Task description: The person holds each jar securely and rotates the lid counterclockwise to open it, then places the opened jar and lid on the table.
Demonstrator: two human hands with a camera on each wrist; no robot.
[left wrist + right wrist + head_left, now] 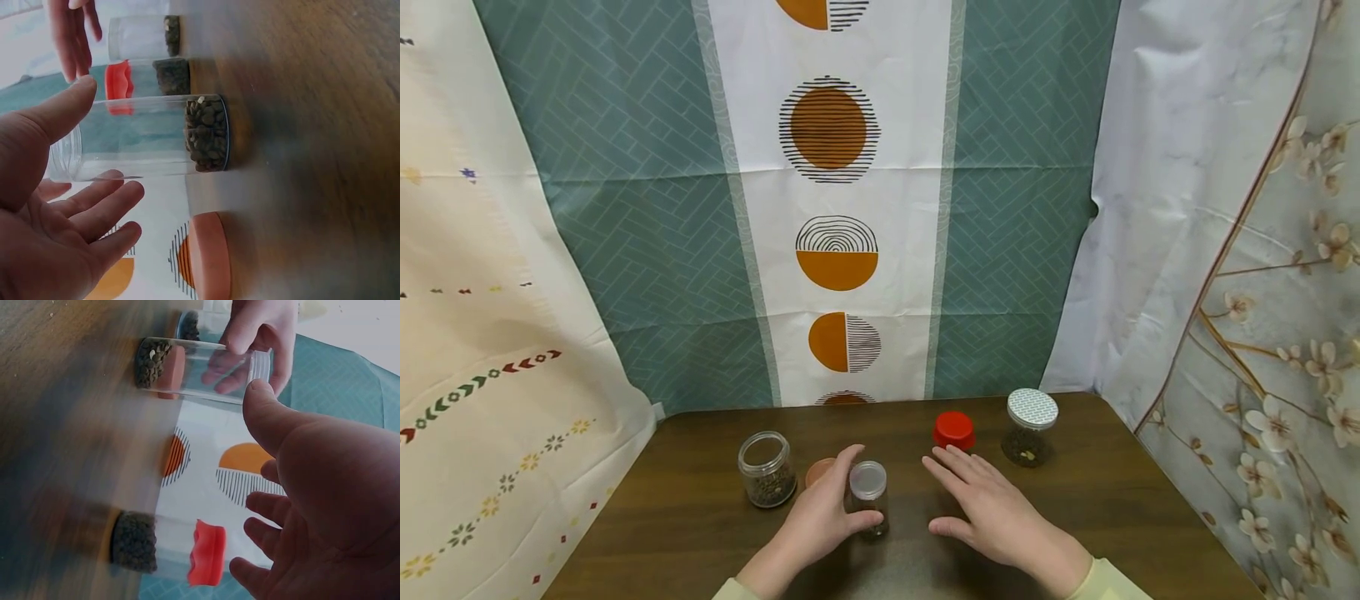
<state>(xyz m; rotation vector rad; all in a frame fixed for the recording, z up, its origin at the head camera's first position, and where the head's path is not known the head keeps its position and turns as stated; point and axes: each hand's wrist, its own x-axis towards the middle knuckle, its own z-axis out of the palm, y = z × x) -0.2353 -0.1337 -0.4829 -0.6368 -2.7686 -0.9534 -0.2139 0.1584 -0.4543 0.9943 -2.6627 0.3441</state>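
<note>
A tall clear jar (868,500) with brown pellet-like bits at its bottom and a translucent top stands upright on the table. My left hand (823,510) is beside it, thumb on the near side and spread fingers beyond, around the jar's upper part (69,150); whether they touch it I cannot tell. My right hand (992,512) hovers right of this jar with fingers extended, holding nothing. Beyond its fingertips is a jar with a red lid (953,428), its dark contents (134,542) visible in the right wrist view. An orange-brown lid (210,256) lies behind my left hand.
An uncovered glass jar (767,475) with dark bits stands at the left. At the back right is a jar with a white patterned lid (1032,408). The dark wooden table (685,517) ends against hanging patterned cloths (1022,250).
</note>
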